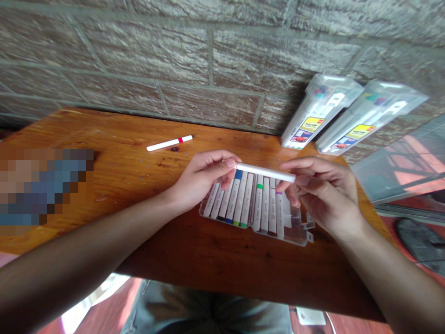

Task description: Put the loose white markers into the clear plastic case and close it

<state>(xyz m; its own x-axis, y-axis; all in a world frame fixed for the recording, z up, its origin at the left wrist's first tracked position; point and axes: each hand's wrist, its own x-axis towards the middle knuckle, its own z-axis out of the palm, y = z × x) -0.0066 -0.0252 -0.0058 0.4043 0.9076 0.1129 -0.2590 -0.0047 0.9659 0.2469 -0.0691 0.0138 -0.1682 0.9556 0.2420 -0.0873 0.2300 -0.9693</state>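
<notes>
A white marker pen (266, 172) is held level between both my hands, just above an open clear plastic case (299, 232). My left hand (205, 178) pinches the marker's left end with fingers and thumb. My right hand (321, 192) pinches its right end. Below it, the case lies on the wooden table (139, 153) and holds several white markers (248, 202) side by side, with blue, green and purple caps.
A loose white marker with a red band (169, 143) lies on the table behind my left hand. Two closed clear marker boxes (320, 111) (368, 116) lean against the stone wall at the back right. A blurred patch covers the table's left side.
</notes>
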